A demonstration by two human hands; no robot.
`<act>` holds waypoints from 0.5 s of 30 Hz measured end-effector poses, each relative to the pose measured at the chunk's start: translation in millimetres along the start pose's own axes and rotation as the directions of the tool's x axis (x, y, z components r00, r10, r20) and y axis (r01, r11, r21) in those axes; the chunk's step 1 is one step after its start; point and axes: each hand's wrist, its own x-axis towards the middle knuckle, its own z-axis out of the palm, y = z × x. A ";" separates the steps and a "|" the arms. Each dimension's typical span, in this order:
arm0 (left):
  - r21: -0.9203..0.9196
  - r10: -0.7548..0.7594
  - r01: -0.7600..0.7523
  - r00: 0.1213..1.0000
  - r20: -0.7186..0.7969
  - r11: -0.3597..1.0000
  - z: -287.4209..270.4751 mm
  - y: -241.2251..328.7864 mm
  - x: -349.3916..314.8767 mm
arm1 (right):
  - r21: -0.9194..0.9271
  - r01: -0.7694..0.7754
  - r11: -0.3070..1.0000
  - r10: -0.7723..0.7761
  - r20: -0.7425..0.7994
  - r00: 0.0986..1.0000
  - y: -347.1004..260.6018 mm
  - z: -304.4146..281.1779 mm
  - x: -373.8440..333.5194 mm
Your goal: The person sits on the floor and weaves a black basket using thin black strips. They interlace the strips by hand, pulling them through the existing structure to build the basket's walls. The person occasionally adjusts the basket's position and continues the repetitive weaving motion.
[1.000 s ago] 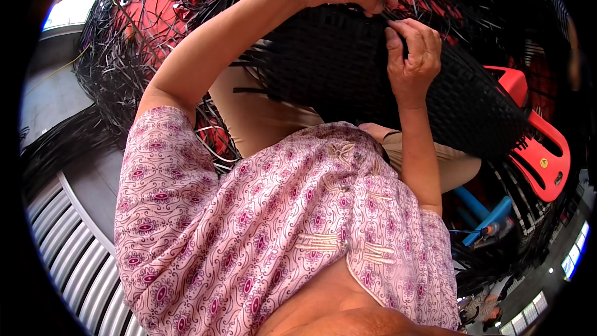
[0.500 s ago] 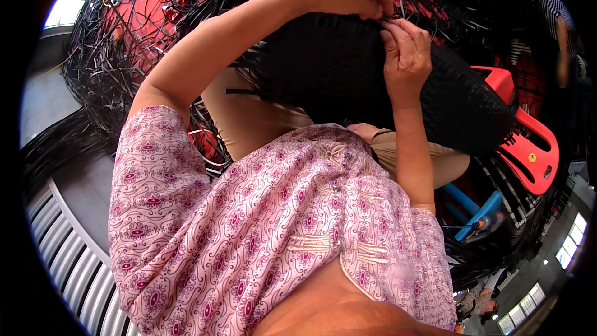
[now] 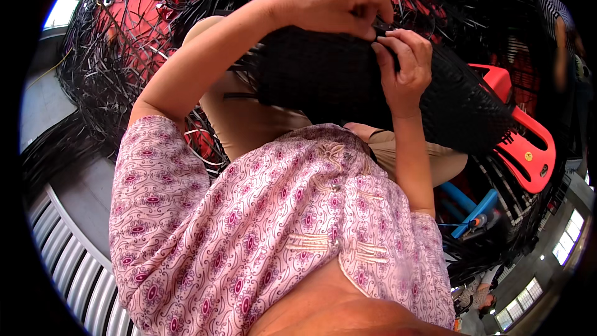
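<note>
Across my lap lies a dark woven piece (image 3: 323,71) of black strips, its far edge reaching up to my fingers. My left hand (image 3: 336,7) arches over that edge from the left, fingers bent and closed on a short black strip (image 3: 384,25). Just to the right, my right hand (image 3: 407,71) is closed at the same edge, thumb and fingertips pinching the woven piece. Both hands' fingertips are nearly touching. Loose strip ends (image 3: 239,96) stick out at the weave's left side.
Tangled black strips (image 3: 93,81) cover a red surface (image 3: 134,0) at the far left. A red plastic chair (image 3: 528,155) stands right of the weave, with a blue plastic piece (image 3: 479,211) nearer me. Ribbed metal slats (image 3: 68,261) lie at lower left. Other people (image 3: 479,298) are around the right.
My left hand has shifted slightly toward me and left, its fingers opening a little from a tight pinch. My right hand has moved slightly nearer me, still at the edge.
</note>
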 end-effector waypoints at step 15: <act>0.079 -0.240 0.236 0.969 0.050 0.968 -41.4 -49.4 -17.2 | 0.067 -0.013 0.998 0.006 0.091 0.996 -8.6 34.7 38.2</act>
